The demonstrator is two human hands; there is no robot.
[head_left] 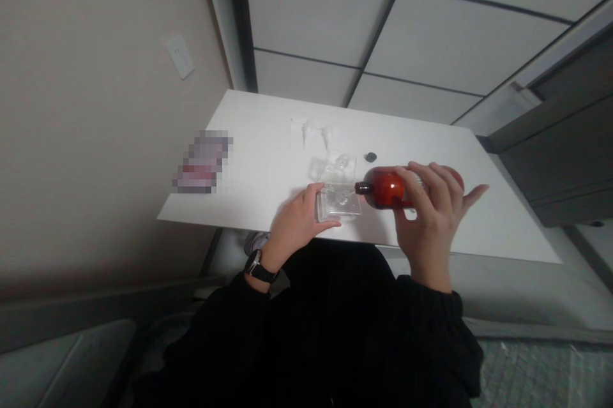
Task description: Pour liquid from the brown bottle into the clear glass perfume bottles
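Note:
My right hand (431,210) is wrapped around an amber bottle (389,187), which lies tilted almost on its side. The bottle's dark neck (364,188) points left, over the right edge of a clear square container (338,211). My left hand (299,216) grips that container's left side between thumb and fingers. Behind it, close by, is a clear square piece (341,166) with a round part in its middle. A small dark round cap (370,157) lies on the table beyond the bottle. Whether liquid is flowing is too fine to make out.
The white table (258,140) stands against a panelled partition (306,6). Some clear, thin-necked pieces (316,133) lie toward its back. At the table's left end is a blurred-out flat object (202,162). A wall (119,140) borders the left side.

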